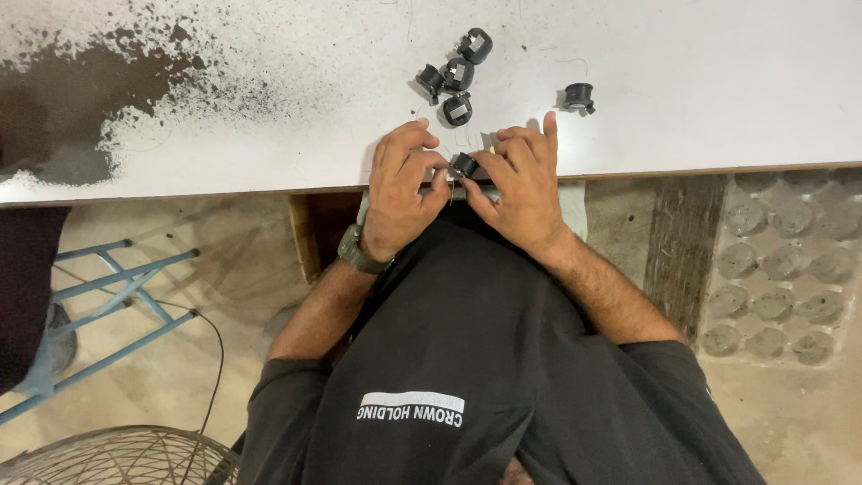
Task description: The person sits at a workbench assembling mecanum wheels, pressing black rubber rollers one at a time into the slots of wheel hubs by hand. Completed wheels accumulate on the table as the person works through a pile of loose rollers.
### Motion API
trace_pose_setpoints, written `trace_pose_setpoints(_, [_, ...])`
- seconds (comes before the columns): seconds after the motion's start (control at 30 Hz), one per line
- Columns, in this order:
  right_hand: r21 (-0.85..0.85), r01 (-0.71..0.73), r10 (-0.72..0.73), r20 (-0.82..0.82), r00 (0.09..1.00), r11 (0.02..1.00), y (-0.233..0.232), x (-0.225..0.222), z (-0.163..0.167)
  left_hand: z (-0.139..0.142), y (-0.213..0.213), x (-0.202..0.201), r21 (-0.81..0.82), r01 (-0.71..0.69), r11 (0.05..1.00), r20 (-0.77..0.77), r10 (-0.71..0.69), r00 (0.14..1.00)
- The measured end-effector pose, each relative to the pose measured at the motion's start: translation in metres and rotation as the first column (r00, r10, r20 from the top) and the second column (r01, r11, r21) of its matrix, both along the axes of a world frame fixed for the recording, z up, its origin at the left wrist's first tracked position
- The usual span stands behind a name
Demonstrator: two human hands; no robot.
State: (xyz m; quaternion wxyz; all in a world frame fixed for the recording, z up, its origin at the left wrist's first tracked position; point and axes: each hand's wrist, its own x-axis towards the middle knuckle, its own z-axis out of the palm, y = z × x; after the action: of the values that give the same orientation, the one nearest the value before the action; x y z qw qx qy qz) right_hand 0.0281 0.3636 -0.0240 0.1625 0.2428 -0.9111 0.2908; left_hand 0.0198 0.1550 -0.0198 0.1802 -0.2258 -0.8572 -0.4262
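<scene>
My left hand, with a dark green watch on its wrist, and my right hand meet at the front edge of a white table. Between their fingertips they pinch a small black round part. A grey metal piece shows just beneath the fingers at the table edge; what it is stays unclear. My black shirt fills the lower middle of the view.
Several similar black parts lie clustered on the table beyond my hands, and one more sits apart to the right. A dark speckled stain covers the table's left. A blue metal frame and a wire fan guard stand on the floor at left.
</scene>
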Motion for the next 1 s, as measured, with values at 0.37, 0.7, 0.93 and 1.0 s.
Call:
trace_pose_setpoints(0.37, [0.01, -0.068, 0.068, -0.004, 0.998, 0.998, 0.002, -0.002, -0.001, 0.019, 0.005, -0.002, -0.029, 0.059, 0.998, 0.029, -0.059, 0.998])
trace_pose_setpoints(0.7, [-0.004, 0.008, -0.008, 0.01, 1.0, 1.0, 0.002, 0.0, -0.001, 0.024, 0.005, -0.004, 0.047, -0.059, 0.997, 0.347, 0.039, 0.937])
trace_pose_setpoints(0.93, [-0.26, -0.11, 0.092, -0.08, 0.993, 0.959, -0.002, 0.017, -0.014, 0.014, 0.008, 0.002, 0.159, -0.069, 0.985, 0.383, 0.003, 0.924])
trace_pose_setpoints(1.0, [-0.312, -0.151, 0.137, -0.068, 0.988, 0.938, -0.004, 0.019, -0.019, 0.012, 0.008, 0.004, 0.185, -0.057, 0.981, 0.381, -0.018, 0.925])
